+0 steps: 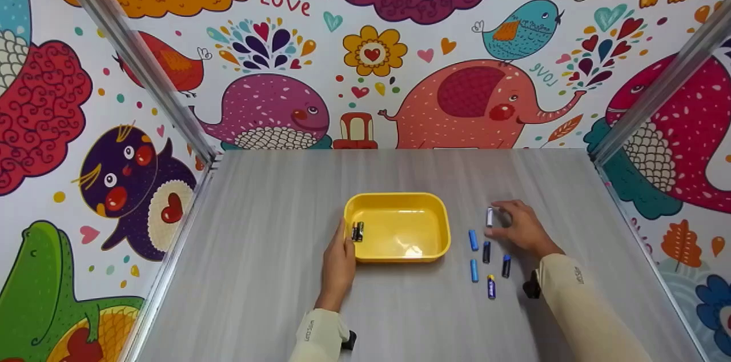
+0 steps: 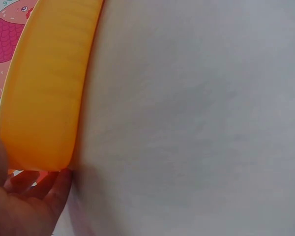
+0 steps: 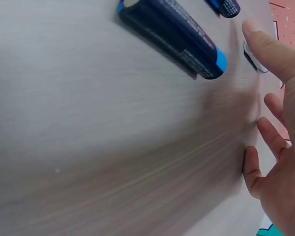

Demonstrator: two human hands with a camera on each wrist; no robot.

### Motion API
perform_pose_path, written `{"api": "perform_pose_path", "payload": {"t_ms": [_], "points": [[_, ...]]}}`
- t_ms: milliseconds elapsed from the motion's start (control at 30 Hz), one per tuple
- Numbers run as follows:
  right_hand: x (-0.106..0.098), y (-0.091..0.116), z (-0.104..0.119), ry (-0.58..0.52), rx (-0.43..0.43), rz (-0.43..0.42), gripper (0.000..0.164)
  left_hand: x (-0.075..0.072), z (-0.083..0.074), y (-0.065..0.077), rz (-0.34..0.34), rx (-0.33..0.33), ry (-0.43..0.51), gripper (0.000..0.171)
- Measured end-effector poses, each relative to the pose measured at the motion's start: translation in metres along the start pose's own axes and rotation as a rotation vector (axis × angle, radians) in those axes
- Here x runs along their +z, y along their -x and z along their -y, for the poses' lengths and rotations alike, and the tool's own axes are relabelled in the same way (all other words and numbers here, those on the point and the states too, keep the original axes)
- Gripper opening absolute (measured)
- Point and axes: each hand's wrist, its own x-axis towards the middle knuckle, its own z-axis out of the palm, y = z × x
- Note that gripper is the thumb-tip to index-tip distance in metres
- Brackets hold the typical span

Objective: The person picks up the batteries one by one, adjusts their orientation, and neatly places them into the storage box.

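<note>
My left hand point(image 1: 338, 268) grips the left side of a yellow plastic tray point(image 1: 405, 228), thumb at the rim and fingers against the outer wall. Two black batteries point(image 1: 358, 232) lie inside, by its left wall. To the right of the tray my right hand point(image 1: 522, 230) is at a white battery point(image 1: 489, 217), thumb and index finger spread on either side of it. In the right wrist view the fingers stand apart, with the white battery point(image 3: 256, 60) beyond the thumb. A dark blue battery point(image 3: 172, 37) lies large in that view's foreground.
More loose batteries lie nearer me on the grey table point(image 1: 268, 225): a blue one point(image 1: 473, 240), a dark one point(image 1: 486, 252), a blue-tipped dark one point(image 1: 506, 266), a light blue one point(image 1: 474, 270) and a purple one point(image 1: 491, 287). Printed walls and metal posts enclose the table.
</note>
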Motion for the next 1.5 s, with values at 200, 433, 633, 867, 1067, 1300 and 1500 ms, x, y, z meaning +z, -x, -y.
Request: {"api": "perform_pose_path", "payload": {"t_ms": [200, 433, 633, 867, 1067, 1300, 1500], "points": [[-0.003, -0.001, 0.0, 0.025, 0.0, 0.009, 0.087, 0.0, -0.002, 0.0, 0.003, 0.001, -0.009, 0.054], [-0.002, -0.002, -0.001, 0.027, 0.001, 0.017, 0.086, 0.0, 0.0, 0.001, 0.001, 0.008, -0.012, 0.054], [-0.001, -0.002, -0.002, 0.032, 0.015, 0.022, 0.086, 0.0, 0.001, 0.001, 0.008, 0.011, -0.011, 0.054], [0.004, -0.004, -0.001, 0.036, 0.02, -0.007, 0.079, -0.001, 0.0, 0.002, 0.009, 0.003, -0.011, 0.054], [0.01, 0.0, -0.003, 0.068, -0.017, -0.074, 0.072, -0.002, 0.001, 0.001, 0.002, 0.011, -0.011, 0.054], [0.011, 0.002, -0.003, 0.034, -0.007, -0.094, 0.072, -0.001, 0.002, 0.001, 0.0, 0.011, -0.008, 0.054], [0.009, 0.005, -0.003, 0.025, -0.008, -0.097, 0.071, 0.0, 0.002, 0.001, 0.002, 0.015, -0.002, 0.054]]}}
